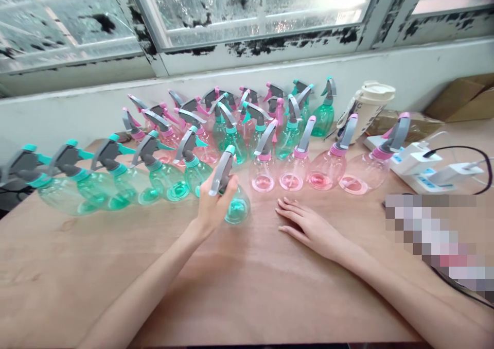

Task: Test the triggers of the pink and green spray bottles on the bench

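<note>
My left hand (214, 203) is closed round the neck and grey trigger of a green spray bottle (236, 207) standing on the wooden table (239, 282). My right hand (309, 226) lies flat and open on the table just right of that bottle, holding nothing. Behind my hands stand rows of see-through spray bottles: several green ones (170, 179) to the left and several pink ones (320, 171) to the right, all with grey triggers.
More green and pink bottles (231, 117) crowd the back against the white wall under the window. A lidded cup (368, 107), a white power strip (420, 169) with a black cable, and cardboard boxes (463, 99) sit at the right. A blurred patch covers the right edge.
</note>
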The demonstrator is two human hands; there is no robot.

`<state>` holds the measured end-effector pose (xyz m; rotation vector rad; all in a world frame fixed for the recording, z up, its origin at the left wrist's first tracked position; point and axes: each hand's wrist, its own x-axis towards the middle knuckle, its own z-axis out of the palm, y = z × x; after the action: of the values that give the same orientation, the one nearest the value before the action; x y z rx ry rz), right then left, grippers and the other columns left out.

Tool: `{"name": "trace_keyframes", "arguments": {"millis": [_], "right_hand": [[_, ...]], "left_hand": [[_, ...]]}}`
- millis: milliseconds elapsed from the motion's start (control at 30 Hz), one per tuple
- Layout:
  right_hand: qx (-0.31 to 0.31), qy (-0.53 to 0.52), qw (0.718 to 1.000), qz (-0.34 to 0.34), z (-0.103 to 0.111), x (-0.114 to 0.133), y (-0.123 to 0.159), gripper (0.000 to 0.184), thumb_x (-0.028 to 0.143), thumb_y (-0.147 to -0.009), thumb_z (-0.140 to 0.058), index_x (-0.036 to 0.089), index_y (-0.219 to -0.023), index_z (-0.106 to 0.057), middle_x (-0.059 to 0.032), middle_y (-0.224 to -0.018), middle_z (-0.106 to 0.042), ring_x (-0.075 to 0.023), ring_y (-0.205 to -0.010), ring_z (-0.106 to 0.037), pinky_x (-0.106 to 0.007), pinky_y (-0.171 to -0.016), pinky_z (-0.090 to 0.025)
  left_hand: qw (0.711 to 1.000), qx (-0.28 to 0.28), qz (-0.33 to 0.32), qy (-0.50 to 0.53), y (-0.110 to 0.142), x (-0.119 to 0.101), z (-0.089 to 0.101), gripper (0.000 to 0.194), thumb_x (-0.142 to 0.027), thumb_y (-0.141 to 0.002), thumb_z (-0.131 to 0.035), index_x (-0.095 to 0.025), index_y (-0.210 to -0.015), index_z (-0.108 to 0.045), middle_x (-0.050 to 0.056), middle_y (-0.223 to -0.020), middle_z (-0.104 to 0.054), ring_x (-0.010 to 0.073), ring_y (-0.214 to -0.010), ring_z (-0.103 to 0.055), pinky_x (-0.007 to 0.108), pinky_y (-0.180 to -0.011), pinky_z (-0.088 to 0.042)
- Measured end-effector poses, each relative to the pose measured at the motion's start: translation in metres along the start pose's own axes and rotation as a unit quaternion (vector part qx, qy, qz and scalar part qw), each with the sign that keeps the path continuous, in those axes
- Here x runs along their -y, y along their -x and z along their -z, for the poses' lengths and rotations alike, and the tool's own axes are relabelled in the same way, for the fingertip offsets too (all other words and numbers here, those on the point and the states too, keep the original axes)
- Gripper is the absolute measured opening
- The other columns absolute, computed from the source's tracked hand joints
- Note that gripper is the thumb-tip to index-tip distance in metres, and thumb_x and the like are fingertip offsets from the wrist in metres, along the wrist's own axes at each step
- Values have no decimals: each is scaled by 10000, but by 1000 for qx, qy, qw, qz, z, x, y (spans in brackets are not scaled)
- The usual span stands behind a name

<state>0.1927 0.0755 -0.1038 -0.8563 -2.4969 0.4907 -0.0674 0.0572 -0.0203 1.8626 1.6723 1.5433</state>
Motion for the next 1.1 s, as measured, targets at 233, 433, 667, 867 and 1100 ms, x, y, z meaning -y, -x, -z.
{"name": "trace_keyframes", "arguments": {"millis": [233, 433, 667, 867, 1100], "right_hand": [[2, 0, 1000, 2, 0, 0, -2, 416, 370, -984, -510, 197, -1354, -589, -129, -1453, -549, -287, -1384, -458, -542, -1142, -389], [20, 17, 1000, 6, 2, 2, -3, 436, 372, -996, -483, 145, -1356, -579, -150, -1467, -528, -285, -1394, -444, -528, -1150, -384], [3, 6, 1000, 8, 0, 1, -2, 418, 363, -987, -503, 189, -1359, -584, -133, -1450, -550, -284, -1382, -463, -536, -1140, -395], [9, 7, 1000, 3, -1, 0, -1, 431, 367, -988, -500, 173, -1364, -579, -130, -1472, -525, -295, -1395, -443, -539, -1146, -388], [6, 4, 1000, 6, -3, -2, 0, 440, 372, -993, -491, 169, -1376, -566, -126, -1486, -510, -294, -1405, -427, -545, -1150, -380]], "left_hand": [[997, -66, -7, -40, -32, 19, -15, 184, -347, -851, -575, -211, -727, -576, -55, -571, -451, 117, -534, -411, 256, -563, -370], [995, -84, -16, -56, -57, 30, -24, 276, -344, -840, -574, -215, -621, -467, -49, -571, -443, 121, -562, -396, 261, -590, -359], [994, -90, -12, -61, -68, 38, -27, 216, -374, -856, -578, -206, -725, -542, -57, -591, -454, 122, -577, -430, 253, -617, -389], [998, -58, -13, -29, -54, 32, -18, 393, -323, -837, -620, -213, -1214, -588, 35, -967, -687, 184, -877, -646, 353, -885, -507], [994, -55, 2, 93, 33, 18, 15, 606, -295, -894, -619, -295, -1447, -371, 103, -1428, -528, 254, -1397, -464, 482, -1162, -383]]}}
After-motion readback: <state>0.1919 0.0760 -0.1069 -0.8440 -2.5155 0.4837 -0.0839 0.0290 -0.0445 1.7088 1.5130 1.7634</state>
